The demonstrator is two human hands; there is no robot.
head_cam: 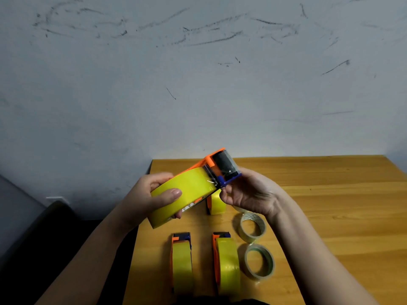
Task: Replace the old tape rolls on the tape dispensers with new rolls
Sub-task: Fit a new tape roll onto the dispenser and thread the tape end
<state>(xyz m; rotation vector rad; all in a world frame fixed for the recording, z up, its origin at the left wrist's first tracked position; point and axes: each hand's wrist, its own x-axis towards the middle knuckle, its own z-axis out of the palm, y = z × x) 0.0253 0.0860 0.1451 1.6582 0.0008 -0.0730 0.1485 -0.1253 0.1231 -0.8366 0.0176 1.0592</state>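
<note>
Held dispenser, orange and blue, carrying a full yellow roll — raised above the table, left hand wrapped round the roll, right hand pinching at the blue cutter end, so judged to be at the threading of the tape, near the end of this unit. On the table, left to right: two dispensers already loaded with yellow rolls, a third partly hidden behind the hands, and two thin, pale, nearly spent rolls lying flat beside them — judged the removed ones. A small printed strip shows on the held unit's side; nothing legible, no brand readable.
</note>
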